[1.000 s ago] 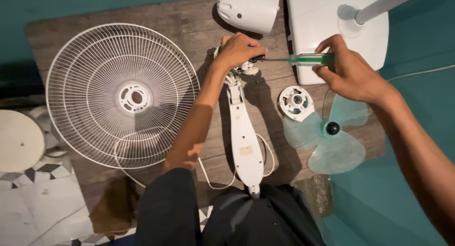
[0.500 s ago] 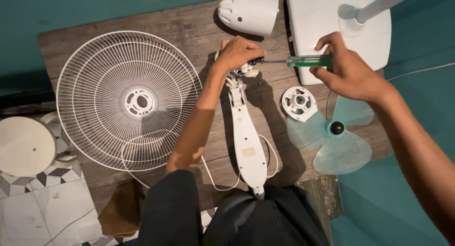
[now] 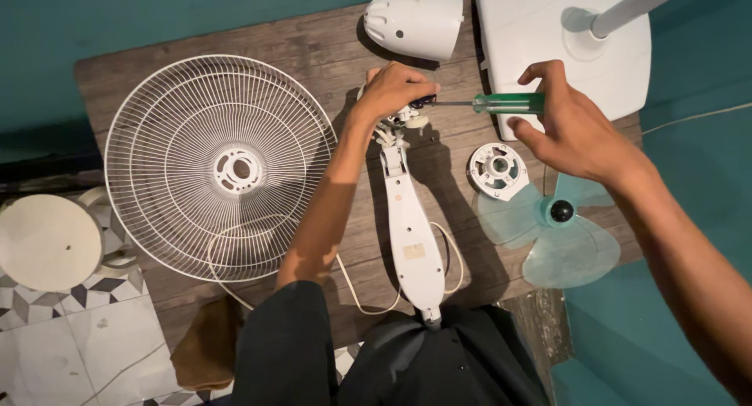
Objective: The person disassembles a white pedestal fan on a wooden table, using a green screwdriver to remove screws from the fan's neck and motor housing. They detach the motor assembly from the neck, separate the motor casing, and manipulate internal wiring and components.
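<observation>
The screwdriver [image 3: 501,103] lies level across the board [image 3: 313,38], green see-through handle toward three o'clock, thin metal shaft pointing toward nine o'clock at the top of the neck [image 3: 411,241], a long white tapered casing running from the middle of the board down to six o'clock. The right hand [image 3: 568,132] is curled around the handle, thumb below and fingers over the far end, so part of the handle is covered. The left hand [image 3: 394,89] is closed down over the neck's upper end, pinching the small metal works there (its fingers hide where the tip meets them, and I cannot tell what the tip sits in). At nine o'clock of the neck lies the round white grille [image 3: 223,167], flat on the wood. At twelve o'clock sits the white motor cover [image 3: 413,24]; at one o'clock the white base [image 3: 564,50] with its grey pole, both cut off by the top edge. At three o'clock a small white hub [image 3: 497,169] lies just beside the pale green blade [image 3: 548,234]. A white cord [image 3: 356,292] loops under the neck, whose lower end disappears into dark cloth at six o'clock.
</observation>
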